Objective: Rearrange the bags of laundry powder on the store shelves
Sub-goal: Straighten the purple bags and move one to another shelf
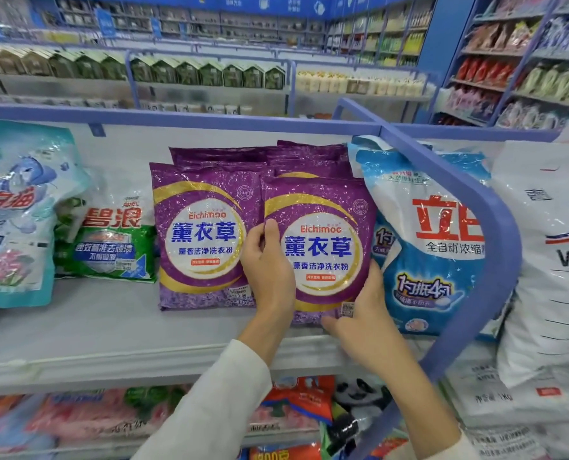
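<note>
Currently on shelf (110, 327): 2 front purple bags of laundry powder, upright, side by side, with more purple bags stacked behind.

- Right purple bag (323, 247): held by both hands.
- Left hand (266, 263): grips that bag's edge at 9 o'clock, thumb across the front.
- Right hand (366, 313): holds its corner at 5 o'clock, fingers under the bottom edge.
- Left purple bag (200, 240): touching it at 9 o'clock.
- Blue-and-white bag (432, 254): leaning at 3 o'clock, behind the blue rail (485, 207).
- Green-and-white bag (110, 240) and teal bag (14, 210): farther toward 9 o'clock.
</note>
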The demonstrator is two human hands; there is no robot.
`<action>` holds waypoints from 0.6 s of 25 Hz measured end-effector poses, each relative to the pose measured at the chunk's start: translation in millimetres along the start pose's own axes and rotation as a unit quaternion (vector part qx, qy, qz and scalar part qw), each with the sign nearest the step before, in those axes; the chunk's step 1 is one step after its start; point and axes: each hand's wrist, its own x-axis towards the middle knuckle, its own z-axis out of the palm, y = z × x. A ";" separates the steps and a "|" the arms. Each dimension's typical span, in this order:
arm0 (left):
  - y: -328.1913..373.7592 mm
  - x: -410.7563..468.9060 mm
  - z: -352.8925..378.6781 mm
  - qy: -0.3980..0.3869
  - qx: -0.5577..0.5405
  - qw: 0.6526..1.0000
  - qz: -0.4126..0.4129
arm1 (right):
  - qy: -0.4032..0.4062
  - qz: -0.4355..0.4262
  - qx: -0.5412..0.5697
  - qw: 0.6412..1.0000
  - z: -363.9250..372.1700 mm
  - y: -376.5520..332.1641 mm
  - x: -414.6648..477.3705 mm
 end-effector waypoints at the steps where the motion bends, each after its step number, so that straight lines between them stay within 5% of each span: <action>1: 2.4 -0.3 -2.2 -0.021 0.011 1.000 -0.006 | -0.008 0.000 -0.029 1.000 3.2 6.2 0.0; 5: 7.1 -11.4 -43.9 -0.202 0.110 0.973 0.012 | 0.030 -0.008 -0.043 0.999 10.9 14.2 6.1; 8: 1.5 -31.2 -76.2 -0.291 0.311 0.904 0.024 | 0.043 -0.010 -0.058 0.997 16.1 23.5 8.5; 15: -15.9 -31.5 -55.9 -0.177 0.391 0.895 0.121 | 0.050 -0.044 -0.040 0.997 12.6 25.5 29.6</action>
